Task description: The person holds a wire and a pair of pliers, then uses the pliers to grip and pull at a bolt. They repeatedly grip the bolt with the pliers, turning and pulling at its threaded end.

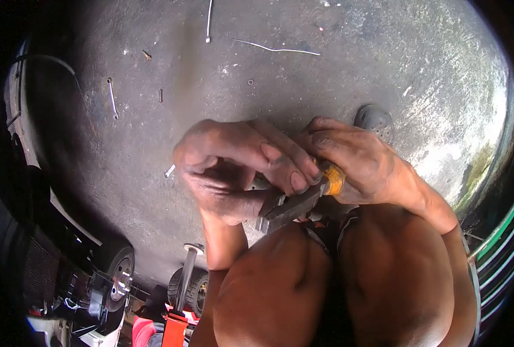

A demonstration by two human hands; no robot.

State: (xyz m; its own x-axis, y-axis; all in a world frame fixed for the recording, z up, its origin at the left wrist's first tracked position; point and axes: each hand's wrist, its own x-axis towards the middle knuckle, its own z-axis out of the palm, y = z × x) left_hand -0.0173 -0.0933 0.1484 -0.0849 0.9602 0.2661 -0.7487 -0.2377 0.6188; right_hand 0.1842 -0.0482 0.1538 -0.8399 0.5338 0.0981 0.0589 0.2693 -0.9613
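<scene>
My left hand (228, 165) is closed on a dark flat block (294, 207) with a layered end, which looks like a brake pad. It is held above my knees, thumb below and fingers over the top. My right hand (358, 159) is wrapped round a yellow-handled tool (334, 180) at the block's right end. A short metal part of the tool meets or nearly touches the block; most of the tool is hidden by my fingers. Both hands are close together, and the left fingertips almost touch the yellow handle.
On the concrete floor lie a wrench (113, 98), a bolt (147, 55), a dark pin (160, 95), a ring (250, 82) and a cable tie (209, 23). A red jack (176, 331) and a wheel hub (121, 276) stand lower left. A grey clog (375, 120) shows beyond my right hand.
</scene>
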